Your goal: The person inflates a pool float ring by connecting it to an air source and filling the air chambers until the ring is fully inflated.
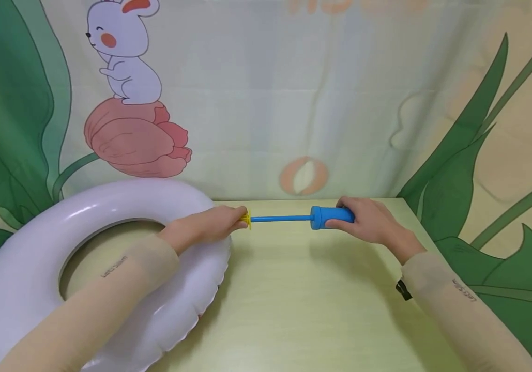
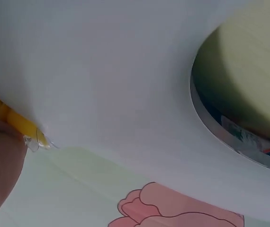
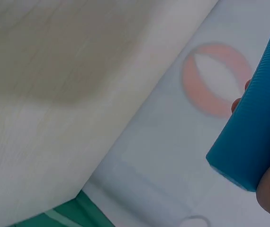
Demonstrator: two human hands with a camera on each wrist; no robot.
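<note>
A blue hand pump [image 1: 332,217] is stretched level above the table, its thin blue rod [image 1: 280,219] drawn out. My right hand [image 1: 370,219] grips the blue cylinder. At the other end, my left hand [image 1: 219,223] holds the pump's yellow nozzle [image 1: 248,219]. Beneath the left forearm lies a white inflatable swim ring [image 1: 107,199], rounded out, with creases along its near right edge. In the left wrist view, the yellow nozzle [image 2: 19,122] meets a clear valve [image 2: 32,143] beside the ring; how deep it sits is hard to tell.
The pale wooden table [image 1: 303,299] carries the ring on its left side. Behind it hangs a printed cloth [image 1: 266,103] with a rabbit, flowers and leaves. A small black object [image 1: 403,290] shows beneath the right sleeve.
</note>
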